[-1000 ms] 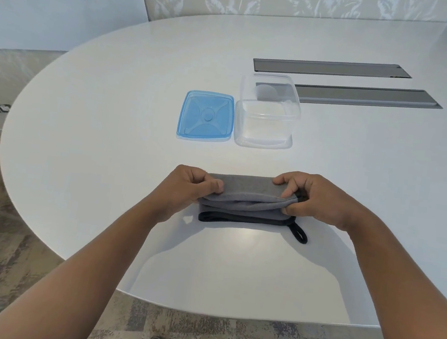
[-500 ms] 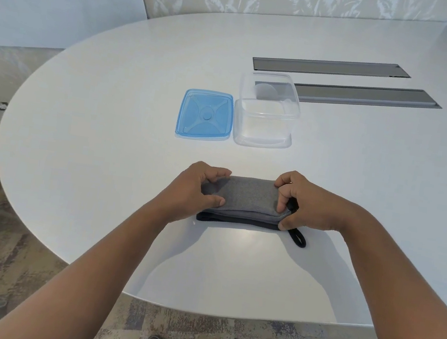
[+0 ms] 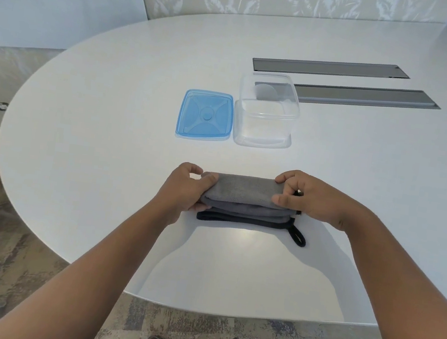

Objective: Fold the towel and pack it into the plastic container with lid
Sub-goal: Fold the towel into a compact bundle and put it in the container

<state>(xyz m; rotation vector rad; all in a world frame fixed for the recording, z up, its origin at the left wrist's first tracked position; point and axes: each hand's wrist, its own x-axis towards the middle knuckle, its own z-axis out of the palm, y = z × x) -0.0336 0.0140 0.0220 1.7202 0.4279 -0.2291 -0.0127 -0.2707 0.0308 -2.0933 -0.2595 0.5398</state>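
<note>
A grey towel (image 3: 244, 197) with a black hem and a black hanging loop lies folded into a narrow stack on the white table (image 3: 94, 131), near its front edge. My left hand (image 3: 186, 190) grips the stack's left end, thumb on top. My right hand (image 3: 306, 197) pinches the right end, fingers curled over the upper layer. Farther back stands the clear plastic container (image 3: 267, 112), uncovered and with nothing inside. Its blue lid (image 3: 206, 115) lies flat just left of it.
Two grey slot covers (image 3: 366, 96) are set into the table behind and right of the container. The table's curved edge runs close below the towel. Patterned carpet and my feet show under the rim.
The upper layer of the towel has been rolled forward and down over the stack, which now looks thicker and flatter. Both hands stayed at its ends.
</note>
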